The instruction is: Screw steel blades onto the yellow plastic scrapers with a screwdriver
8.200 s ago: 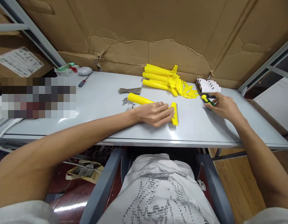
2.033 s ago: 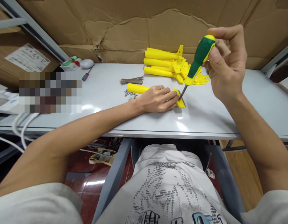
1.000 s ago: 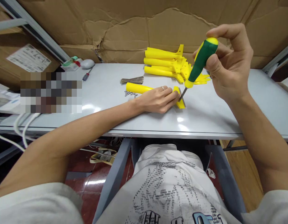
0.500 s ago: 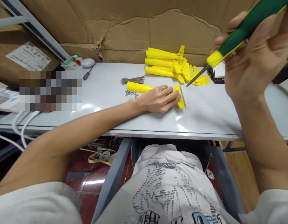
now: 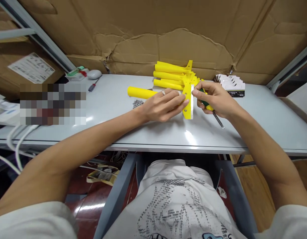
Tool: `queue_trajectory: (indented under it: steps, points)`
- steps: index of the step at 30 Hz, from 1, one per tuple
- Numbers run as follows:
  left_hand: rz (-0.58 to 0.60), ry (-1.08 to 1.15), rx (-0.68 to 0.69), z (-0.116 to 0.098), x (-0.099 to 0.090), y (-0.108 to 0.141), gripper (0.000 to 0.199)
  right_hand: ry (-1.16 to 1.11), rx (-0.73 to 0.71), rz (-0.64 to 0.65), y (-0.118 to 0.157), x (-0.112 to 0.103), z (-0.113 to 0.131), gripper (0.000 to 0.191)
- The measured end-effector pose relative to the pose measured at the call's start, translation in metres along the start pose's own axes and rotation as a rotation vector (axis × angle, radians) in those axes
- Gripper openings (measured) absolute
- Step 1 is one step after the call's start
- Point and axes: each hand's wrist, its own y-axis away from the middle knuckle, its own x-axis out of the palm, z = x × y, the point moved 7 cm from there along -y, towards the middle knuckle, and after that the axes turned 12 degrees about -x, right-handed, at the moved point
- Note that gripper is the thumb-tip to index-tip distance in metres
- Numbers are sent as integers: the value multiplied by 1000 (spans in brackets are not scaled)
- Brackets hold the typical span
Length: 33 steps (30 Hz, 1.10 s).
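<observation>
Meanwhile, left hand [image 5: 164,105] holds yellow scraper [image 5: 141,92]; tray [image 5: 75,79] contains green item [image 5: 78,69]

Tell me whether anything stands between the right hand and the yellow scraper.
Nothing visible does. The right hand is right at the head of the yellow scraper, and the screwdriver it holds points away from it.

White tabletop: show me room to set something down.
Free: tabletop right of the right hand, before the white cards; left of the screw pile, towards the small screwdriver. Crowded: back middle, with yellow handles, and around the left hand.
</observation>
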Motion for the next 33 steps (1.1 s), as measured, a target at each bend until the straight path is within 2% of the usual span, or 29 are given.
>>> queue_trajectory:
  steps: [5,7,12,15,17,19,21,22,24,26,30,33]
  points:
    - [-96,-9,134,-13,-8,-4,34,23,-52,-8,0,2,-3,57]
    - [-100,-4,151,-13,-10,-4,32,27,-64,-20,0,3,-3,58]
    - [32,123,-18,5,1,-1,47,15,-44,-29,0,2,-2,60]
    - [54,97,-96,12,8,-2,41,9,-6,34,-1,3,-6,61]
    - [35,122,-206,19,4,-9,33,-9,-2,4,-3,-4,-7,55]
    - [4,215,-390,28,-6,-20,28,-33,-34,-105,-5,-18,-2,36]
    - [18,385,-611,39,-17,-30,34,-47,-83,-227,-6,-34,7,15]
    - [81,506,-725,44,-18,-33,40,-43,-98,-265,-6,-40,10,16]
    - [256,762,-867,45,-16,-36,48,-27,-95,-284,-5,-46,14,17]
    - [373,946,-932,43,-13,-36,50,-22,-64,-203,-5,-42,13,9]
    - [430,1091,-952,41,-7,-33,49,65,0,130,0,-14,5,42]
    - [442,1096,-952,39,-5,-34,52,129,-40,240,3,0,7,50]
